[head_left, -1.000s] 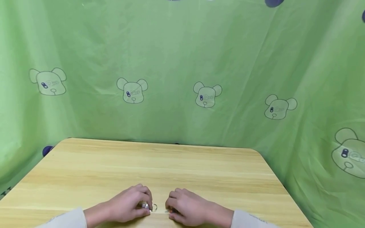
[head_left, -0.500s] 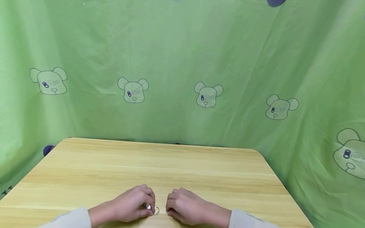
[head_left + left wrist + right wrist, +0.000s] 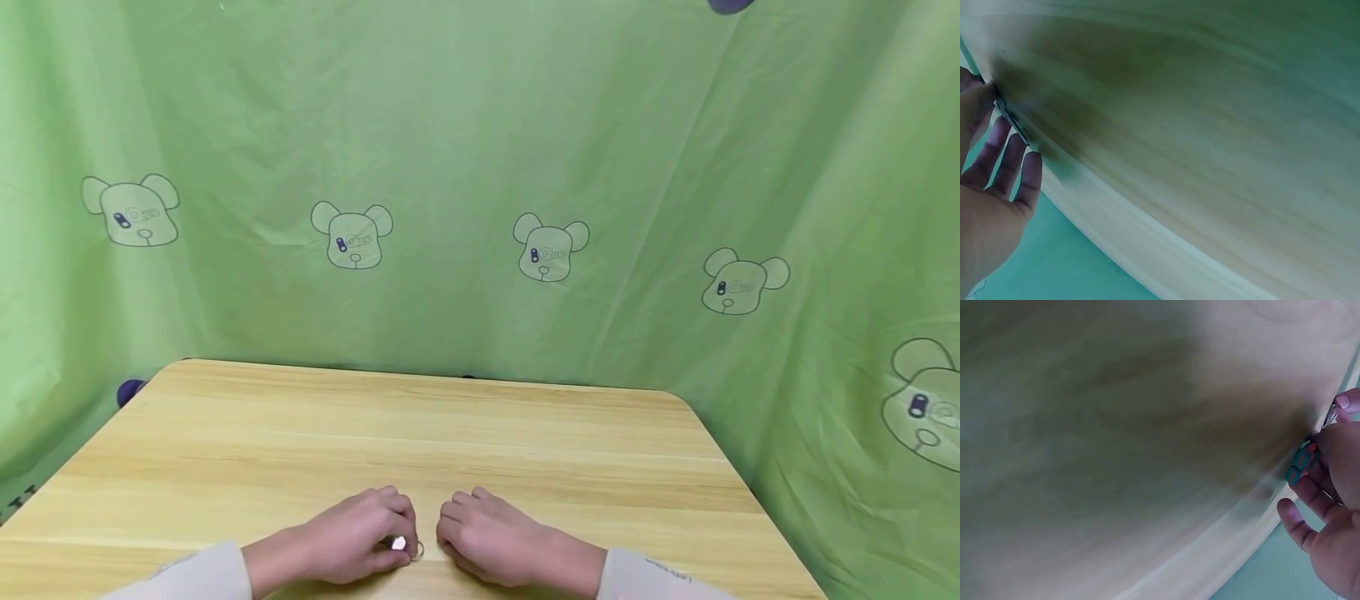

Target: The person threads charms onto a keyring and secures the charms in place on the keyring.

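My left hand (image 3: 363,537) pinches a small shiny metal piece (image 3: 398,542) low over the table's near part. A thin metal ring (image 3: 419,551) sticks out at its fingertips. In the left wrist view the piece looks slim and dark (image 3: 1013,122), with the last three fingers spread below it. My right hand (image 3: 491,537) faces it a short gap away, fingers curled. The right wrist view shows it pinching a small teal-and-red charm-like piece (image 3: 1299,464), hidden in the head view. I cannot tell whether the ring joins the two pieces.
The pale wooden table (image 3: 450,433) has rounded far corners, and its near edge runs just below the hands. A green curtain (image 3: 465,125) with printed bear heads hangs behind and on both sides.
My left hand has moved a little to the right, closer to the right hand. The colourful piece at the right fingertips has gone out of sight in the head view.
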The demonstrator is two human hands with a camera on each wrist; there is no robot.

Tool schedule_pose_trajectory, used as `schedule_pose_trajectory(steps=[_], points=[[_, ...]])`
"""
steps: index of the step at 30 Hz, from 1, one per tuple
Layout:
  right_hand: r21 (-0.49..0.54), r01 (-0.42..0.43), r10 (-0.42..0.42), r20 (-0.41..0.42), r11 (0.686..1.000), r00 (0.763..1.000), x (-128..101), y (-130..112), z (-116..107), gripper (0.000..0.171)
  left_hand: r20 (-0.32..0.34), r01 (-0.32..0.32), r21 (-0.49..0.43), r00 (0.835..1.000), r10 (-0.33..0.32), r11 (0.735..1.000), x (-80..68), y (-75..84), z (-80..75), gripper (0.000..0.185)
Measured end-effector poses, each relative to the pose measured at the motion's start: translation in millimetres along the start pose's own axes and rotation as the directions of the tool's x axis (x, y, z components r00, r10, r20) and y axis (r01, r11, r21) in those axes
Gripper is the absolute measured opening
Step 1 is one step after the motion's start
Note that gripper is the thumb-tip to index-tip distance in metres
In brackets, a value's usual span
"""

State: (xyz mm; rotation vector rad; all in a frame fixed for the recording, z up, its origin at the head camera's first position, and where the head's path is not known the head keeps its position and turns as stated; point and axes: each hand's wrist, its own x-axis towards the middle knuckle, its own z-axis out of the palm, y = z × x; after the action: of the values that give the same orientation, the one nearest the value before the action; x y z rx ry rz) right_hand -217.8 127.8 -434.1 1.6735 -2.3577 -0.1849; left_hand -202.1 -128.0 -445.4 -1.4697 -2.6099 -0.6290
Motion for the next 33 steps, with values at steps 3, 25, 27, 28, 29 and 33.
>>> schedule_pose_trajectory(steps=[3,25,27,28,29,33], points=[[0.034,-0.019,0.017,0.032,0.999,0.999,1,2,2,0.009,0.006,0.019,-0.007,1.0,-0.019,1.0,0.0,0.4,0.4,0.005],[0.438,-0.163,0.177,0.009,0.884,0.984,6,18,-1,0.013,-0.121,0.16,-0.167,0.976,-0.181,0.973,7.7,-0.7,-14.2,0.01],[0.457,-0.167,0.192,-0.007,0.874,0.981,8,19,-3,0.013,-0.139,0.176,-0.183,0.969,-0.203,0.967,8.9,-0.9,-17.1,0.008],[0.464,-0.172,0.201,-0.013,0.869,0.98,9,20,-4,0.012,-0.151,0.179,-0.193,0.966,-0.21,0.965,9.6,-1.2,-18.6,0.007],[0.471,-0.176,0.209,-0.019,0.865,0.978,10,21,-4,0.012,-0.164,0.182,-0.199,0.962,-0.216,0.963,10.4,-1.7,-20.1,0.007],[0.493,-0.196,0.25,-0.046,0.848,0.967,15,27,-9,0.011,-0.221,0.19,-0.21,0.946,-0.236,0.959,13.3,-4.6,-25.4,0.006]])
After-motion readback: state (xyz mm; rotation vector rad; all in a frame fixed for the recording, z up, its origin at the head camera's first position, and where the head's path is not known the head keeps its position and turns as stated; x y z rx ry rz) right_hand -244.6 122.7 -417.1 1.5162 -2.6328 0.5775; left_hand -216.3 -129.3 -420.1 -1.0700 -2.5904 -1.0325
